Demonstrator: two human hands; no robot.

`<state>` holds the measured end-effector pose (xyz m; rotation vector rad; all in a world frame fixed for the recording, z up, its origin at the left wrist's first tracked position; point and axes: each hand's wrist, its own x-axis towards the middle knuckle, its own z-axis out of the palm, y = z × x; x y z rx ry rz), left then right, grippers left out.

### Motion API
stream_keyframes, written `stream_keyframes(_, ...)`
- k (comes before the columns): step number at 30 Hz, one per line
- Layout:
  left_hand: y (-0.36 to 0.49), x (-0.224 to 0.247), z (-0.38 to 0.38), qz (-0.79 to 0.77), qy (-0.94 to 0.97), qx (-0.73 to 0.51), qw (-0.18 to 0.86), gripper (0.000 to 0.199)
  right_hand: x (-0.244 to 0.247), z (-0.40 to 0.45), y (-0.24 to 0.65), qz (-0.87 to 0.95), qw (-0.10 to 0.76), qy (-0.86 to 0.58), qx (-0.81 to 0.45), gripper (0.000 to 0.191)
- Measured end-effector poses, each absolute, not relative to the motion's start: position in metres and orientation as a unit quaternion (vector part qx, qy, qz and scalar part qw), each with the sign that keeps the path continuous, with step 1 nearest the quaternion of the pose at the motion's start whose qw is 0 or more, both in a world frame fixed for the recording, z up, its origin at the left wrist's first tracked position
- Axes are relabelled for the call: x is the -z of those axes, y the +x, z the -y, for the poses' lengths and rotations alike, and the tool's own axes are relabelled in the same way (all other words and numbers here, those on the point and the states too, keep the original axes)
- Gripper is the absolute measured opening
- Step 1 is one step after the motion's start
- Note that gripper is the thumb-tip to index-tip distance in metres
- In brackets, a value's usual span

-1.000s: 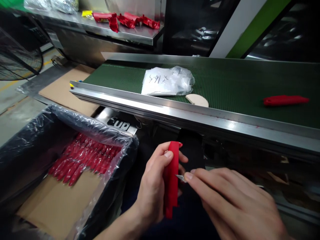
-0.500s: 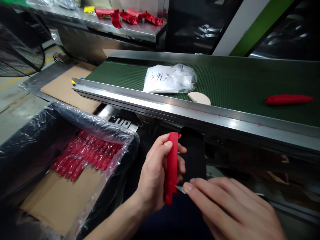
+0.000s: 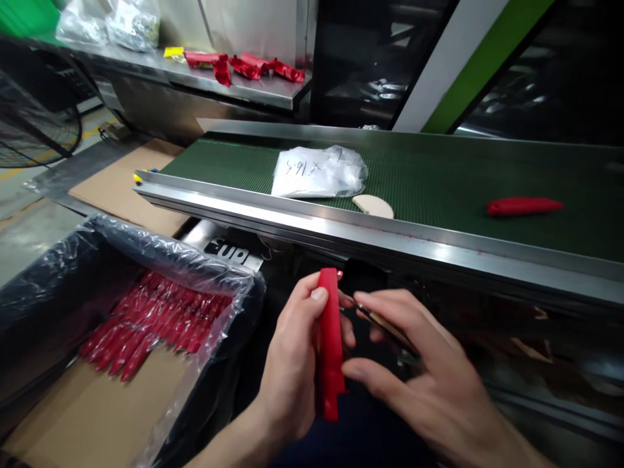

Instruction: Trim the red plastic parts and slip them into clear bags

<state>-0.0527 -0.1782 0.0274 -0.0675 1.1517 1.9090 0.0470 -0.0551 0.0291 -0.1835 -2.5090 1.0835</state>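
Left hand (image 3: 292, 370) fingers gripping red plastic part (image 3: 330, 344) upright, right hand (image 3: 429, 383) pinching thin blade (image 3: 385, 327) — tip nr part's edge

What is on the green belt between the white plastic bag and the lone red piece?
In the head view, a flat beige half-round piece lies between the white plastic bag and the lone red plastic piece; the remaining green belt is bare.

I saw a long red plastic part (image 3: 330, 344) standing nearly straight up, and a thin small blade (image 3: 385, 327) lay slanted just beside it.
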Motion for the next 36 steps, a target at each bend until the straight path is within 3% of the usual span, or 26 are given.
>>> stream_keyframes(2,-0.048,-0.026,0.18,-0.477,-0.015,-0.752,0.455,0.028,-0.028,0.052,0.03,0.866,0.191,-0.106,-0.45,0.057)
stream_keyframes(6,-0.043,-0.021,0.188,-0.479,0.032,-0.716,0.507,0.034,-0.03,0.039,0.006,0.839,0.173,-0.13,-0.499,0.009)
stream_keyframes(8,-0.042,-0.018,0.192,-0.493,0.055,-0.701,0.512,0.031,-0.028,0.034,0.003,0.838,0.203,-0.145,-0.485,0.015)
stream_keyframes(10,-0.043,-0.017,0.195,-0.515,0.073,-0.69,0.504,0.03,-0.023,0.031,0.007,0.834,0.227,-0.161,-0.476,0.008)
stream_keyframes(12,-0.043,-0.018,0.196,-0.519,0.073,-0.689,0.5,0.027,-0.02,0.03,0.016,0.842,0.215,-0.153,-0.471,0.032)
stream_keyframes(14,-0.044,-0.019,0.196,-0.513,0.059,-0.696,0.499,0.024,-0.019,0.03,0.027,0.866,0.197,-0.115,-0.446,0.04)
stream_keyframes(18,-0.045,-0.022,0.193,-0.514,0.05,-0.71,0.478,0.021,-0.025,0.034,0.046,0.917,0.221,-0.001,-0.331,0.043)
stream_keyframes(22,-0.047,-0.023,0.19,-0.538,0.054,-0.709,0.453,0.024,-0.026,0.036,0.052,0.936,0.255,0.024,-0.241,0.046)
stream_keyframes(36,-0.049,-0.02,0.187,-0.555,0.069,-0.694,0.454,0.023,-0.016,0.032,0.054,0.948,0.26,0.027,-0.18,0.047)
